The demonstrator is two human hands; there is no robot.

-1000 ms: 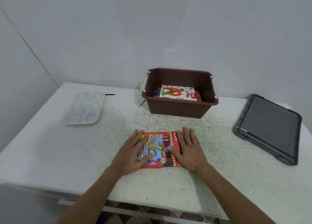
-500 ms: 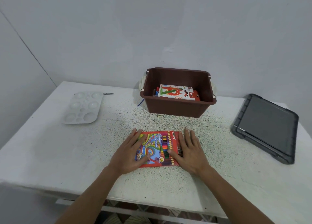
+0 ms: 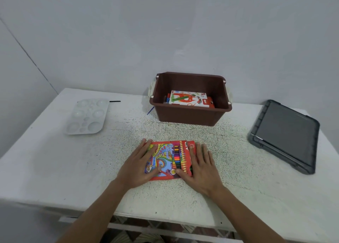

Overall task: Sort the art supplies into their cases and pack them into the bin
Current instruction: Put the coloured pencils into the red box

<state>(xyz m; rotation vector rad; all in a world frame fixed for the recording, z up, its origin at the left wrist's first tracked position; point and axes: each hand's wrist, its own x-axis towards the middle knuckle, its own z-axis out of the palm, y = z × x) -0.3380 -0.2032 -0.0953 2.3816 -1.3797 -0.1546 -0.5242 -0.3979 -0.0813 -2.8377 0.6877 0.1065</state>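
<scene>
left hand (image 3: 139,165) | fingers flat, spread on red cardboard coloured-pencil box (image 3: 169,159) marked "18" | right hand (image 3: 200,167) | fingers flat on same box | beyond fingertips: brown plastic bin (image 3: 190,117), "OIL PASTELS" carton (image 3: 189,100) inside

We have both forearms reaching forward from the lower edge, bare, converging slightly, our left hand (image 3: 139,166) lying flat, palm down, fingers spread and pointing away, our right hand (image 3: 200,168) flat likewise, palm down, fingers together, thumbs turned inward toward each other.

Glossy printed cardboard pencil box (image 3: 169,160), smooth brown plastic bin (image 3: 190,117), rough speckled tabletop (image 3: 73,169), white plastic palette (image 3: 87,117)
</scene>
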